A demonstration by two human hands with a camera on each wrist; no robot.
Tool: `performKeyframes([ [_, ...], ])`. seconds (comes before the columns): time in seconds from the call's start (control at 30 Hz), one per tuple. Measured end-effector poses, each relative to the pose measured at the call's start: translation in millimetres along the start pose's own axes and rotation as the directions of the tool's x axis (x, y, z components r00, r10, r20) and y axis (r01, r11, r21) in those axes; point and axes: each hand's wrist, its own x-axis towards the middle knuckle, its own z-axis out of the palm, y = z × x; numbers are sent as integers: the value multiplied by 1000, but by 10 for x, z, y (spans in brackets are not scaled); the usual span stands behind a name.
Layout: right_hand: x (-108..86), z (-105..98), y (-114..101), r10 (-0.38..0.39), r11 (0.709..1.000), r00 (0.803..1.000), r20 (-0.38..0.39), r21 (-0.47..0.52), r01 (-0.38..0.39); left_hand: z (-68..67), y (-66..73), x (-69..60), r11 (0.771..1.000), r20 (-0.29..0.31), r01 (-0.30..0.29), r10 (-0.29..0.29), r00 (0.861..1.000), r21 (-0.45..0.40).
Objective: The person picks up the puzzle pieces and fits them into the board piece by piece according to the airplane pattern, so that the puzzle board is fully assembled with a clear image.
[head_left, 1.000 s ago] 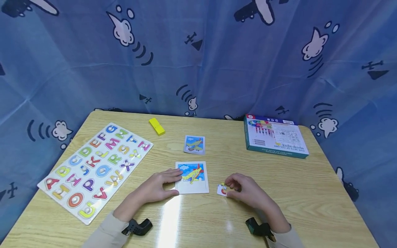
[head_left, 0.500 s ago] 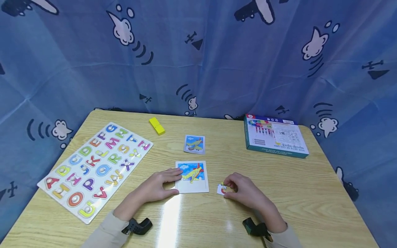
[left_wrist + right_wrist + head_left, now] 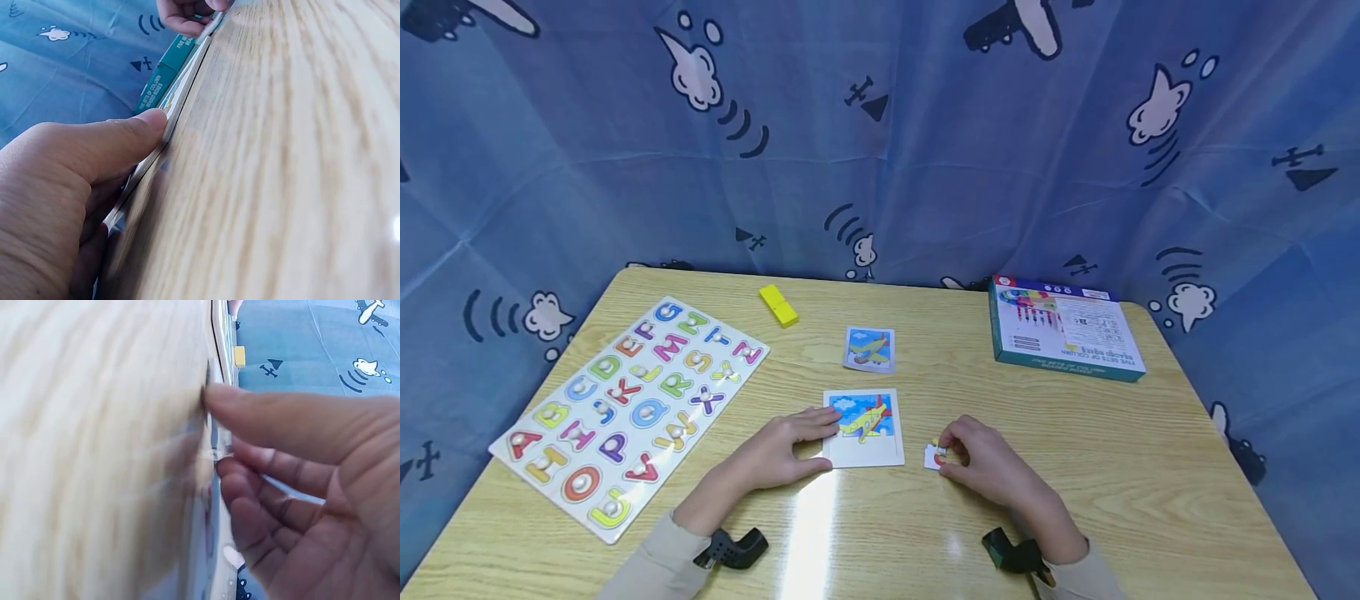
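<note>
In the head view, the left hand (image 3: 782,450) rests at the left edge of a white puzzle tray (image 3: 865,454), its fingertips over the airplane picture and its thumb at the lower left edge. The left wrist view shows that thumb (image 3: 125,137) against the tray's side. Right of the tray, the right hand (image 3: 988,458) pinches small puzzle pieces (image 3: 932,456) between thumb and fingers, low over the table; how many cannot be told. In the right wrist view, the thumb of the right hand (image 3: 294,462) touches them, seen edge-on. Behind the tray lies an airplane picture card (image 3: 870,349).
A white alphabet board (image 3: 647,408) with knobbed letters lies at the left. A yellow block (image 3: 778,306) sits near the table's back edge, and a flat green-sided box (image 3: 1066,329) at the back right. A blue patterned curtain (image 3: 925,167) hangs behind the table.
The right hand has shifted slightly to the left and its grip on the pieces has moved a little. The left hand and the tray have stayed in place.
</note>
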Motion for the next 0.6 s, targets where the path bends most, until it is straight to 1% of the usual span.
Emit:
performKeyframes([
  [0.1,3,-13,17,-13,999,1000,-17,48,14,2,-1,-3,1000,-1,-1,1,1000,-3],
  [0.33,10,-29,65,-65,986,997,-49,147,72,6,-10,-7,1000,-2,-4,4,1000,4],
  [0.5,11,-33,91,-82,966,995,-60,242,94,-5,2,0,1000,6,5,-5,1000,2],
  [0.6,10,-34,102,-80,952,995,-64,292,95,-12,9,4,1000,10,11,-11,1000,-2],
])
